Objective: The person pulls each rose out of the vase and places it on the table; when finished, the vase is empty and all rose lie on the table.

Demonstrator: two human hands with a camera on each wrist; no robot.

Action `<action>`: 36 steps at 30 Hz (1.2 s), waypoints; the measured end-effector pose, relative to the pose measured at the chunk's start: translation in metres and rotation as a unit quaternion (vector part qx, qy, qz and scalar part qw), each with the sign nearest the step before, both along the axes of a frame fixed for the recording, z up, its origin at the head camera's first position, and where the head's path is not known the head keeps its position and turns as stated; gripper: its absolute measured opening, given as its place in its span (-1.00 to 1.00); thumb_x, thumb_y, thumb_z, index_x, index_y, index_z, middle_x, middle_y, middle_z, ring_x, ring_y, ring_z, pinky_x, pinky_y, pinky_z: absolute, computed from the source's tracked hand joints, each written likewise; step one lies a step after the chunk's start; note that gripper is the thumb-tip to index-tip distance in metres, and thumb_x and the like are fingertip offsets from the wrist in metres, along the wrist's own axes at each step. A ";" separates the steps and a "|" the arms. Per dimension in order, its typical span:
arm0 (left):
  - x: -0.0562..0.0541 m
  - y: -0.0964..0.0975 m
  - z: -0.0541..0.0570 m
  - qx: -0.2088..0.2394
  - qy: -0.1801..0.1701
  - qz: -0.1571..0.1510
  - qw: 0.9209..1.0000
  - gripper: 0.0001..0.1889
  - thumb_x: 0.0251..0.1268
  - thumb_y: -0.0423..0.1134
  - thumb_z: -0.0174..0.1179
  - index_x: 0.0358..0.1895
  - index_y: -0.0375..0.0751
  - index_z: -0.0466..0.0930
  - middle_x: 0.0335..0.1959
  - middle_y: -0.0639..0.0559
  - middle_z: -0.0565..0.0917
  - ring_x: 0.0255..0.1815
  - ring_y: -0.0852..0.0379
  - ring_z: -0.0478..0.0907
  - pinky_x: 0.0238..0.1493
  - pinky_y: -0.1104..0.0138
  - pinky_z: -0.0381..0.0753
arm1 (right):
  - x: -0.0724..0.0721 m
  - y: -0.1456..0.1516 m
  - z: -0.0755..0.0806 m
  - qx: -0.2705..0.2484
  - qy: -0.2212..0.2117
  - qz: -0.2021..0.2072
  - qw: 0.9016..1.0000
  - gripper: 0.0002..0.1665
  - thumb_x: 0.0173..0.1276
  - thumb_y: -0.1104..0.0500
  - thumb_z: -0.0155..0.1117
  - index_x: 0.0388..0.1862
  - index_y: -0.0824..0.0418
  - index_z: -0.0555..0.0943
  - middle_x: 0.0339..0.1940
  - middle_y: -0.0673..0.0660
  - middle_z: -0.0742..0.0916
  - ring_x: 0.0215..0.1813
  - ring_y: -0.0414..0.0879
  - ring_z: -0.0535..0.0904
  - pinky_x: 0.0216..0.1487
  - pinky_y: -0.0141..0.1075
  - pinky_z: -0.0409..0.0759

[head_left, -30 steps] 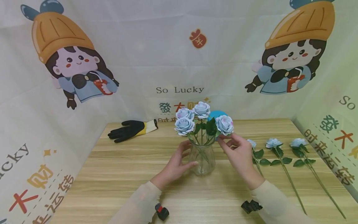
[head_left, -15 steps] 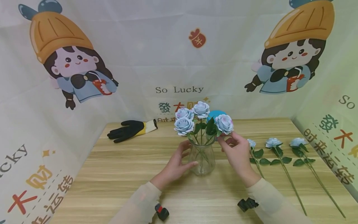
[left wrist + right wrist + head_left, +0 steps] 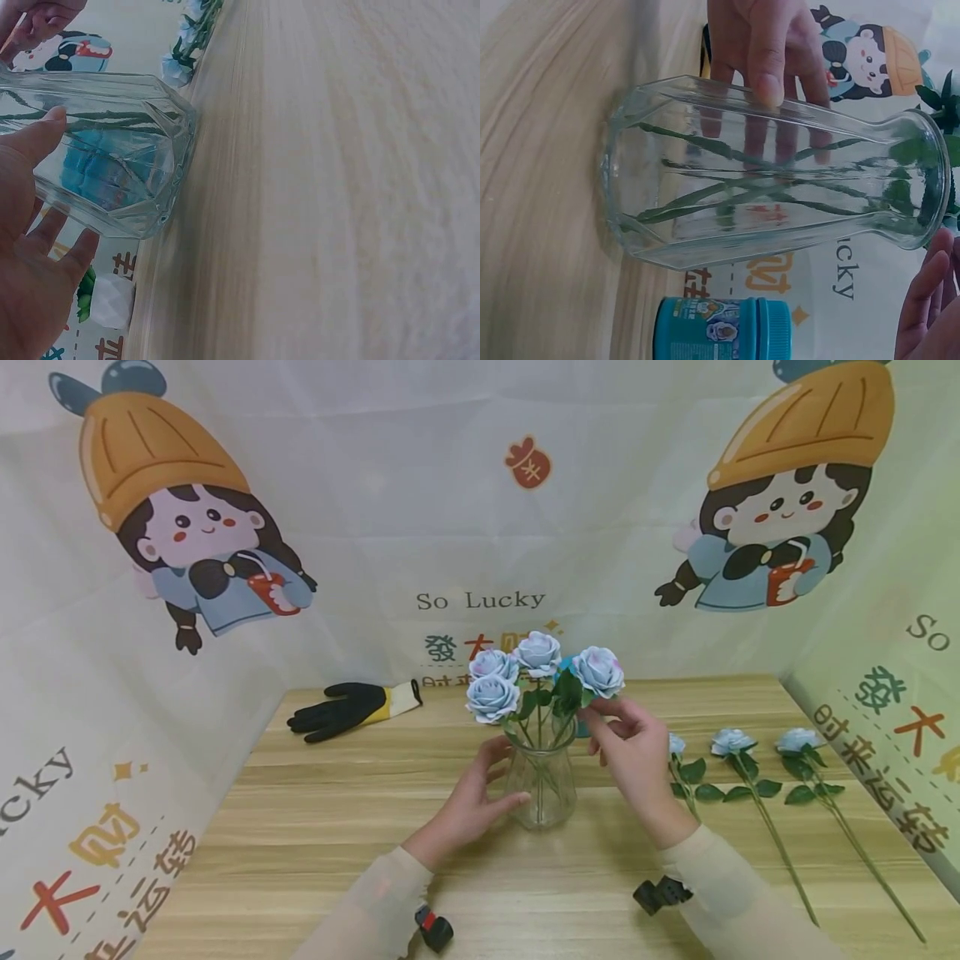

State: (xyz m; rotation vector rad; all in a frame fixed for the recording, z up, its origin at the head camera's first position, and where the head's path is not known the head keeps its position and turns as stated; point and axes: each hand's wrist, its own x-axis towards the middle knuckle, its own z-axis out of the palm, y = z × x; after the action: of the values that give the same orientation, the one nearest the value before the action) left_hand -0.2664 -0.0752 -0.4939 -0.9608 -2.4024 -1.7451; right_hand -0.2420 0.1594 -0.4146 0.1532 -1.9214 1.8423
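Note:
A clear glass vase (image 3: 546, 802) stands upright on the table, with several green stems (image 3: 727, 193) crossing inside it. My left hand (image 3: 468, 802) holds the vase from the left, thumb (image 3: 45, 135) on the near side and the other fingers behind the glass. Above the rim, my right hand (image 3: 636, 764) pinches the rightmost pale blue rose (image 3: 598, 672) just below its bloom, near a dark green leaf (image 3: 567, 692). Pale blue roses (image 3: 492, 699) also rise from the vase at the left and the back (image 3: 538, 653).
Three pale blue roses (image 3: 733, 742) with leafy stems lie on the table (image 3: 360, 860) at the right. A black and yellow work glove (image 3: 345, 710) lies at the back left. Behind the vase stands a blue lidded jar (image 3: 724, 330). A printed cloth (image 3: 450, 527) encloses the table.
My right hand has shifted slightly left and up, and the rightmost rose has risen a little with it. The left hand and the vase have stayed in place.

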 end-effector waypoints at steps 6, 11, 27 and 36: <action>0.000 0.001 -0.001 0.000 -0.003 0.001 1.000 -0.19 0.30 -0.40 0.40 0.53 -0.21 0.15 0.52 -0.26 0.36 0.53 -0.26 0.34 0.51 -0.14 0.45 | -0.003 0.000 0.008 -0.005 0.005 0.008 1.000 -0.84 0.41 0.25 0.40 -0.15 0.35 0.73 -0.61 -0.05 0.73 -0.67 -0.16 0.59 -0.67 -0.40 0.55; 0.001 0.001 0.000 -0.003 -0.014 0.004 1.000 -0.18 0.30 -0.39 0.41 0.54 -0.19 0.14 0.52 -0.24 0.35 0.54 -0.23 0.32 0.52 -0.12 0.43 | -0.008 0.001 0.013 -0.001 0.015 0.015 1.000 -0.80 0.44 0.21 0.39 -0.15 0.37 0.72 -0.51 0.01 0.78 -0.66 -0.17 0.61 -0.68 -0.39 0.56; 0.000 0.001 -0.001 -0.006 -0.006 0.002 1.000 -0.19 0.30 -0.38 0.41 0.53 -0.19 0.15 0.52 -0.25 0.36 0.54 -0.25 0.33 0.51 -0.14 0.44 | -0.014 0.005 0.027 -0.006 0.045 0.003 0.999 -0.83 0.43 0.26 0.38 -0.19 0.40 0.69 -0.52 -0.18 0.78 -0.71 -0.22 0.56 -0.72 -0.46 0.42; 0.001 0.001 0.001 -0.014 0.000 0.008 1.000 -0.18 0.29 -0.40 0.41 0.53 -0.19 0.14 0.51 -0.25 0.36 0.54 -0.25 0.33 0.49 -0.13 0.46 | -0.013 0.010 0.045 -0.026 0.092 -0.019 0.995 -0.83 0.44 0.28 0.35 -0.18 0.43 0.67 -0.62 -0.14 0.74 -0.72 -0.22 0.51 -0.72 -0.45 0.37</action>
State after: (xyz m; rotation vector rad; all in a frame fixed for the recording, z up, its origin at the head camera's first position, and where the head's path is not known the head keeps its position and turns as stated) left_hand -0.2655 -0.0746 -0.4932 -0.9407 -2.4340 -1.7107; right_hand -0.2546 0.1696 -0.3693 0.2585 -1.7396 1.7858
